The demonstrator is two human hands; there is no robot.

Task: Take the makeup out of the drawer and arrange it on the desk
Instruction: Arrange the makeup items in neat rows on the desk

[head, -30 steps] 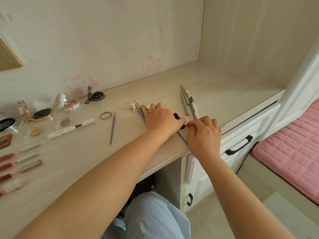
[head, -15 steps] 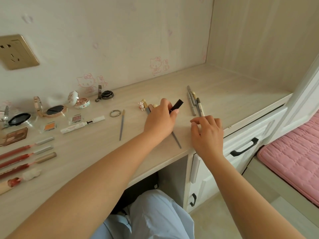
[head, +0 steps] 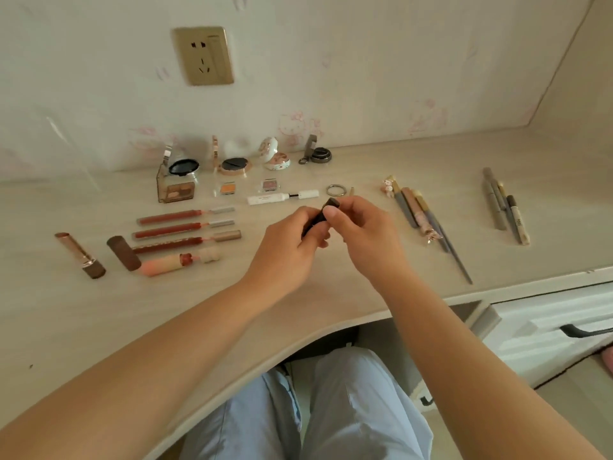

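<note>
**A:** So what's different from a second ago? Back then the left hand [head: 292, 247] was flat down on the pale wood-grain worktop [head: 331, 293] over by the pencils, with the right hand [head: 368, 234] next to it near the edge.

**B:** Yeah, now the small black rectangular stick [head: 326, 212] is off the surface. Half a second ago only the left hand had it, tipped up. Now both hands are on it in front of the person, above the middle of the worktop. The view has also swung left, so the whole layout shows.

**A:** How are the hands holding it?

**B:** Left fingers are curled round the lower part, and the right thumb and fingertips pinch the top end. Looks like the person is about to pull a cap off or twist it, but that's a guess; no seam is visible.

**A:** And for the task?

**B:** Probably one of the last pieces. The red lip gloss tubes [head: 172, 227] lie in a row to the left, with open compacts [head: 232, 164] along the wall and the grey and beige pencils [head: 504, 207] well off to the right. The white drawer front [head: 547, 327] looks shut or nearly so.

**A:** Where would it go?

**B:** Can't say. It sits just in front of the white tube with its wand pulled out [head: 282, 197] and the metal ring [head: 335, 190], touching neither.
</note>
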